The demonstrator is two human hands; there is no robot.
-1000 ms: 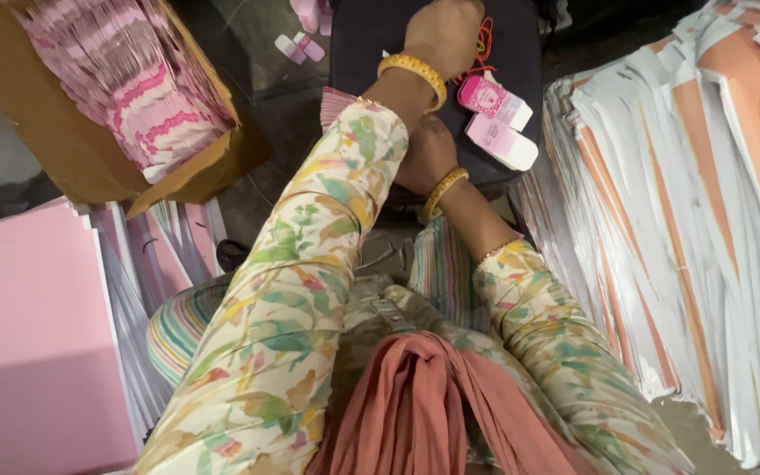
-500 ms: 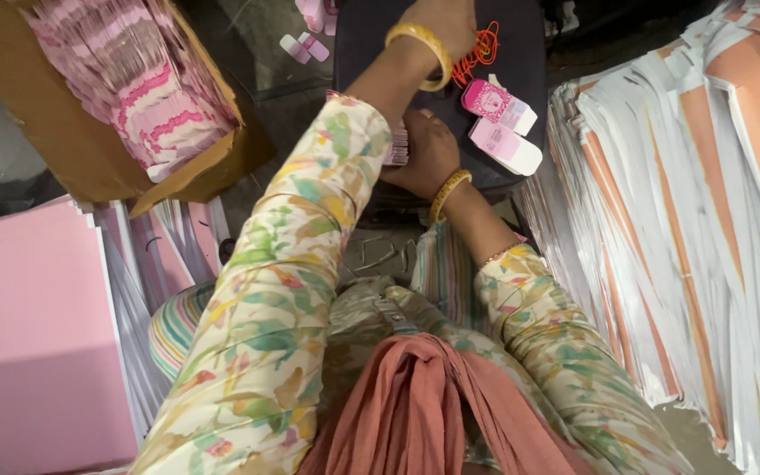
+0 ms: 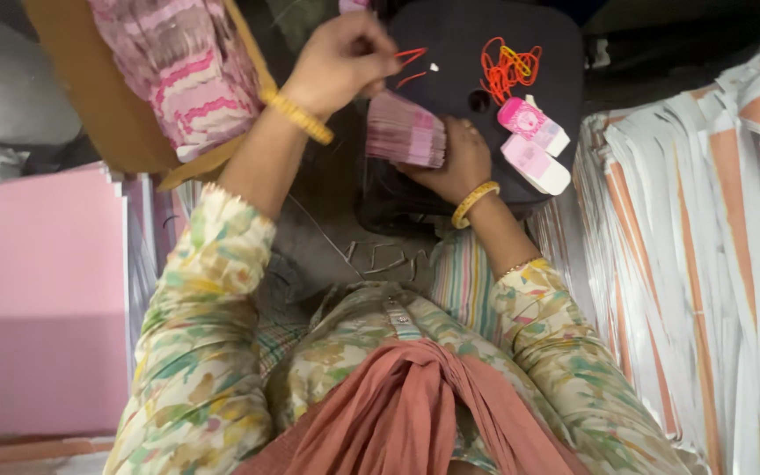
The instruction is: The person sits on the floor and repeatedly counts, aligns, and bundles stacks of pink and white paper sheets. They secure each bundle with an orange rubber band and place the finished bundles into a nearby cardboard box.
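My left hand (image 3: 338,63) is raised over the left edge of a black stool top (image 3: 450,40) and pinches a red rubber band (image 3: 410,56) between its fingertips. Just below it, my right hand (image 3: 456,160) grips a thick stack of pink paper slips (image 3: 405,134) from the right side, resting against the stool's near edge. A loose pile of red and orange rubber bands (image 3: 508,67) lies on the stool. Two small pink-and-white packets (image 3: 534,141) sit beside that pile, to the right of my right hand.
A brown cardboard box (image 3: 103,114) at the upper left holds several pink striped bundles (image 3: 188,70). A pile of pink sheets (image 3: 41,290) lies at the left. Fanned white and orange sheets (image 3: 705,255) fill the right side. My lap and a rust scarf (image 3: 406,413) fill the bottom.
My left hand has come back from the far side of the stool toward the left, now holding a red rubber band. The pink stack in my right hand has come into view.
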